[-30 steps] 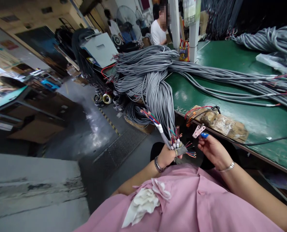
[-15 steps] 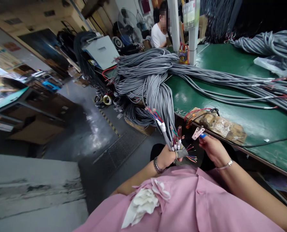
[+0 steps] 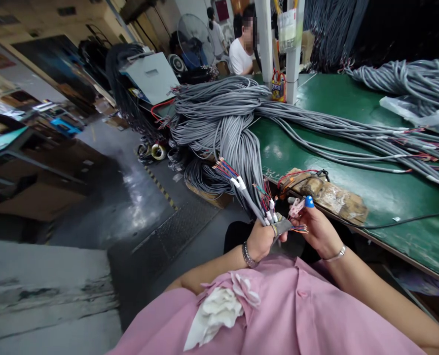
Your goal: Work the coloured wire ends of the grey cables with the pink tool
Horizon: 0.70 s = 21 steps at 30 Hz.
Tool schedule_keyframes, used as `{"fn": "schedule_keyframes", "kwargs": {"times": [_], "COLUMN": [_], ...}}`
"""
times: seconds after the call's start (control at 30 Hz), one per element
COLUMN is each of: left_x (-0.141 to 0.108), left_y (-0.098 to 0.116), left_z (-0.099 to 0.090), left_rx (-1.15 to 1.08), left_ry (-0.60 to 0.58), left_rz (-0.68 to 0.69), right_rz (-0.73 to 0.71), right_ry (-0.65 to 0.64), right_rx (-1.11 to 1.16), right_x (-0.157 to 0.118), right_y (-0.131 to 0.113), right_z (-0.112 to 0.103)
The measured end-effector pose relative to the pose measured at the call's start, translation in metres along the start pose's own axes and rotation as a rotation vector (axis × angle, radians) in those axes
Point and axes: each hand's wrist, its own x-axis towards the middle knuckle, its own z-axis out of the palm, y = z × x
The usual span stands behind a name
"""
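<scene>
My left hand (image 3: 261, 241) is closed round several grey cables (image 3: 252, 203) near their ends. White sleeves and bare coloured wires show at those ends, some pointing up and left. One cable end lies across the fingers, and its thin coloured wires (image 3: 299, 229) fan out to the right. A pink clip (image 3: 296, 208) is pinched in my right hand (image 3: 320, 231), right beside these wires. Something blue (image 3: 309, 201) covers a fingertip of that hand. Whether the clip touches the wires is hard to tell.
A big heap of grey cables (image 3: 219, 106) hangs over the left end of the green table (image 3: 352, 185). At its front edge lies a worn wooden block (image 3: 325, 197) with a black cord. White posts (image 3: 266, 44) stand behind. Two people are in the background.
My right hand has brought the pink clip left, close to the wires at my left hand. The left hand keeps its hold on the cables. A second person now shows at the back.
</scene>
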Motion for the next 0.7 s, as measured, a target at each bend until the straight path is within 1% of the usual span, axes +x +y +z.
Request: {"fn": "schedule_keyframes", "kwargs": {"times": [0.2,0.3,0.47,0.6,0.7], "left_x": [-0.002,-0.004,-0.008,-0.017,-0.021], "left_y": [-0.001,0.000,0.007,0.013,0.016], "left_z": [-0.003,-0.004,-0.004,-0.006,-0.006], "left_rx": [0.053,0.070,0.062,0.082,0.103], "left_ry": [-0.006,-0.033,-0.030,-0.010,0.012], "left_rz": [-0.008,-0.024,-0.023,0.008,0.019], "right_rz": [-0.064,-0.046,0.032,0.085,0.027], "right_ry": [0.036,0.032,-0.040,-0.097,-0.090], "right_rx": [0.014,0.021,0.034,0.023,-0.018], "right_x": [0.002,0.001,-0.003,-0.005,-0.008], "right_y": [0.005,0.006,0.006,0.002,0.002], "right_z": [0.002,0.001,-0.002,-0.003,0.000]}}
